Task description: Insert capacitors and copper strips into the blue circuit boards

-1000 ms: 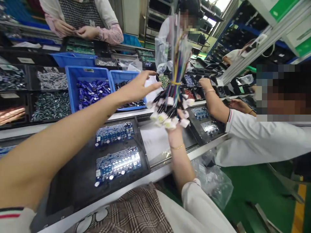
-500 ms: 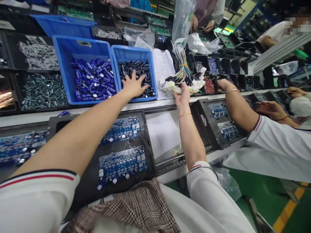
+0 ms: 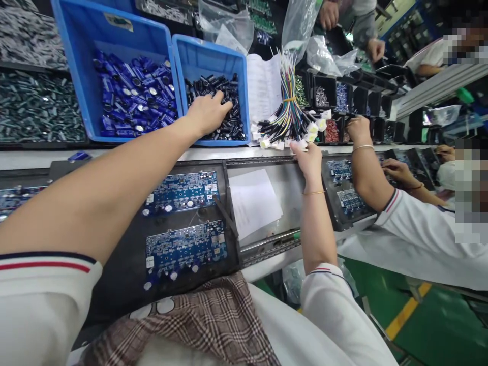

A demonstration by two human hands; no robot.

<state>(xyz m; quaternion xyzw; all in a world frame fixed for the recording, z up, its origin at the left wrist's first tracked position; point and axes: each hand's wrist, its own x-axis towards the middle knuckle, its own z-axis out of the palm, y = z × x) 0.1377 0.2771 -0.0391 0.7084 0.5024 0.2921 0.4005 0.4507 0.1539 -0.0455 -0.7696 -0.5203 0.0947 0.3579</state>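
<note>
Because the blue bin (image 3: 213,57) is sitting within arm's reach, the left hand (image 3: 204,113) is reaching in over black components (image 3: 233,121), fingers half curled; whether they're gripping any, I can't tell. Beside the bin, a yellow band (image 3: 290,99) is keeping the wire bundle (image 3: 288,116) together, and the right hand (image 3: 310,160) is touching its white connectors (image 3: 312,133), possibly steadying them; any pinch is unclear.

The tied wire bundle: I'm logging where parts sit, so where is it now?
In the head view, the wire bundle lies upper right of centre, between the printed sheet and the small red parts, with the right hand at its white connectors.
</note>
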